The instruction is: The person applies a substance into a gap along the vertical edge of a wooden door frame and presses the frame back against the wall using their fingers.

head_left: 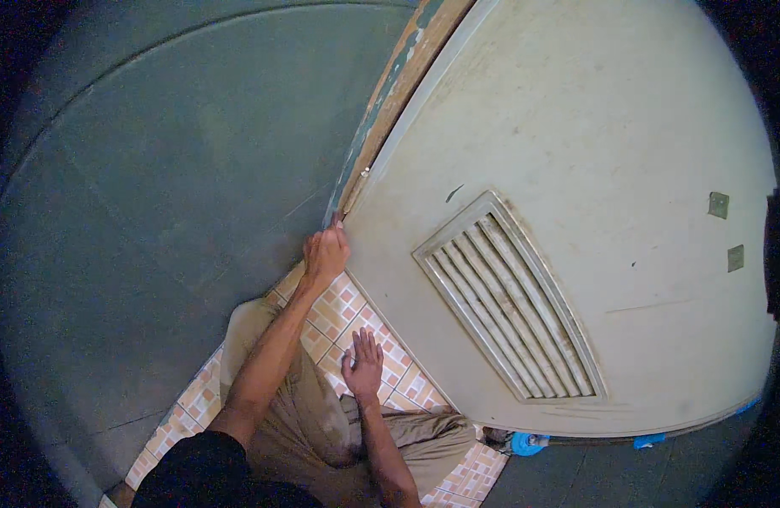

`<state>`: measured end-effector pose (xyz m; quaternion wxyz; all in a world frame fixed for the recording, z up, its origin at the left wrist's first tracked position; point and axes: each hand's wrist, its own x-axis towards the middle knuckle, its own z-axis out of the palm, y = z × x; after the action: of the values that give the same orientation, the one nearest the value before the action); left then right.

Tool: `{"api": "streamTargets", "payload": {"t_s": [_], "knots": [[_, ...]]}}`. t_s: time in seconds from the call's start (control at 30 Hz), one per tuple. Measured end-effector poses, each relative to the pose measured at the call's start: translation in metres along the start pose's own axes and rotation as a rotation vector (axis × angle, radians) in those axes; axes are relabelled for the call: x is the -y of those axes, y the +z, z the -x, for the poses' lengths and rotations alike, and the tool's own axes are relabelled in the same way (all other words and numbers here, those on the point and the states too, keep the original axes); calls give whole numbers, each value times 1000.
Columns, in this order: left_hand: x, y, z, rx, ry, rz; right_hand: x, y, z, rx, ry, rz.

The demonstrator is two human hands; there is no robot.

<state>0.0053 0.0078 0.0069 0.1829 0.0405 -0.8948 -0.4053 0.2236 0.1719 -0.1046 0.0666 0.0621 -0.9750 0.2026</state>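
My left hand is closed at the lower end of the wooden door frame, close to the door's edge. A small, dark, narrow piece shows just above its fingers; I cannot make out what it is. Lower down, my right hand is spread flat over the tiled floor beside my leg, with nothing in it. The off-white door stands to the right and has a slatted vent low in it. Worn green paint and bare wood show along the frame.
A dark green-grey wall rises on the left. My folded legs in brown trousers rest on the floor. A blue item, possibly a bottle, lies by the door's lower right edge, and a smaller blue piece shows farther right.
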Motion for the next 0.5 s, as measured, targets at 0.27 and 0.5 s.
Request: {"api": "streamTargets", "payload": {"t_s": [0.27,0.5], "knots": [[-4,-3,1,152,-170,13,-4,2,1,-9,-10,-6],[1,-1,-2,-53,61,38,0,0,1,-20,-21,-14]]}}
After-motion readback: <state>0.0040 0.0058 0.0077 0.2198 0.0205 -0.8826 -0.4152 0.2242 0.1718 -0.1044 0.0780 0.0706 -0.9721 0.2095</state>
